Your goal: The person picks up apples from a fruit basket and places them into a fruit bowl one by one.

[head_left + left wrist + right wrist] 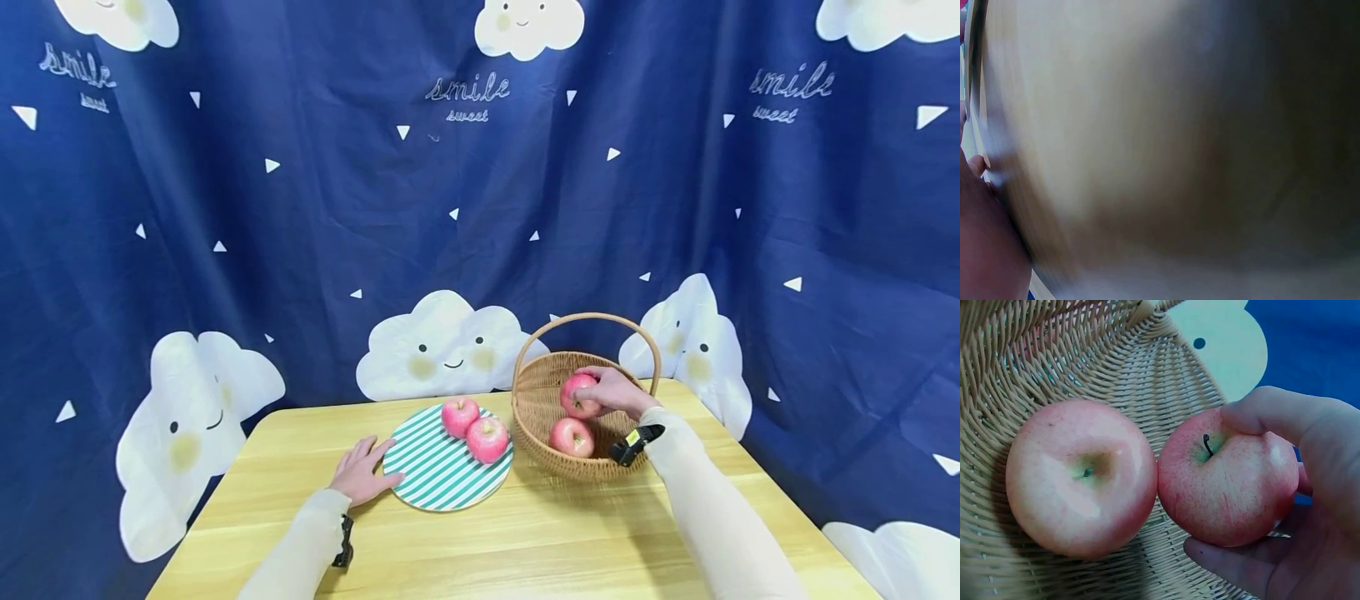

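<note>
In the head view, my right hand reaches into a wicker basket and grips a red apple. The right wrist view has the thumb on top of this apple near its stem and fingers curled beneath. Beside it in the basket, touching it, sits a paler apple. My left hand lies with fingers spread at the left edge of a round teal-and-white striped mat. Two pink-red apples, one farther back and one nearer, rest on the mat.
The basket's tall arched handle rises above it at the back right of the wooden table. Behind the table hangs a blue curtain with clouds. Mostly blurred table surface fills the left wrist view.
</note>
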Available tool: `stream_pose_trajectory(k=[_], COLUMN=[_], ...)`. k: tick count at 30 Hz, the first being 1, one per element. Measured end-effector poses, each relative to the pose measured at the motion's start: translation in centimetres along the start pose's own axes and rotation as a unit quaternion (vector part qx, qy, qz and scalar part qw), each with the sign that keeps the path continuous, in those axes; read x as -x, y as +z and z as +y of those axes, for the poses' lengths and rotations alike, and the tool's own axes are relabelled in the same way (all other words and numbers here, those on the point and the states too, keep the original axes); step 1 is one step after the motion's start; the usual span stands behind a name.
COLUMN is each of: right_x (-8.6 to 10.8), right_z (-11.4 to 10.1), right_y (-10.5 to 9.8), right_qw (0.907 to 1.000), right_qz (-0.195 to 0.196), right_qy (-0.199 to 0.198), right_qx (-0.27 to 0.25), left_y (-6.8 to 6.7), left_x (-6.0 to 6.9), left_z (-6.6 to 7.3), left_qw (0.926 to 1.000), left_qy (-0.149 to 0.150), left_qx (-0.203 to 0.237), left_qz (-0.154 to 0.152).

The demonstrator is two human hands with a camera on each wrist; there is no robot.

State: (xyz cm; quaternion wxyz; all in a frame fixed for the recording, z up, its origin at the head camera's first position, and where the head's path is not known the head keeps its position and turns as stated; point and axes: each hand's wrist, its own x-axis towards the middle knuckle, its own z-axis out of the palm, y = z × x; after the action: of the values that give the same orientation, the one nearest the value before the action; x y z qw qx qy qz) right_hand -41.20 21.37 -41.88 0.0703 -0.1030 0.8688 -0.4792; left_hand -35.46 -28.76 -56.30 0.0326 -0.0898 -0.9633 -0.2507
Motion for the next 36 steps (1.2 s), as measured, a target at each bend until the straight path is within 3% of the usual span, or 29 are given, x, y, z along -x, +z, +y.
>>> stream_pose_trajectory(k=[6, 15, 36], right_x=[0.1, 0.1, 0.7], right_z=[-0.6, -0.9, -2.4], right_y=[-0.1, 0.0, -0.4], right_qw=[0.9991, 0.997, 0.9959], right_qz=[0.005, 0.027, 0.027], right_qy=[-0.031, -0.032, -0.057], right_qx=[0.027, 0.065, 0.064], left_y=[0.0, 0.1, 0.0], left_x=[0.2, 0.2, 0.2], left_z=[-0.3, -0.3, -0.2], left_qw=[1.0, 1.0, 1.0], left_qy=[-0.002, 0.0, 0.001], left_qx=[0.0, 0.002, 0.002], left_qz=[-0.001, 0.004, -0.001])
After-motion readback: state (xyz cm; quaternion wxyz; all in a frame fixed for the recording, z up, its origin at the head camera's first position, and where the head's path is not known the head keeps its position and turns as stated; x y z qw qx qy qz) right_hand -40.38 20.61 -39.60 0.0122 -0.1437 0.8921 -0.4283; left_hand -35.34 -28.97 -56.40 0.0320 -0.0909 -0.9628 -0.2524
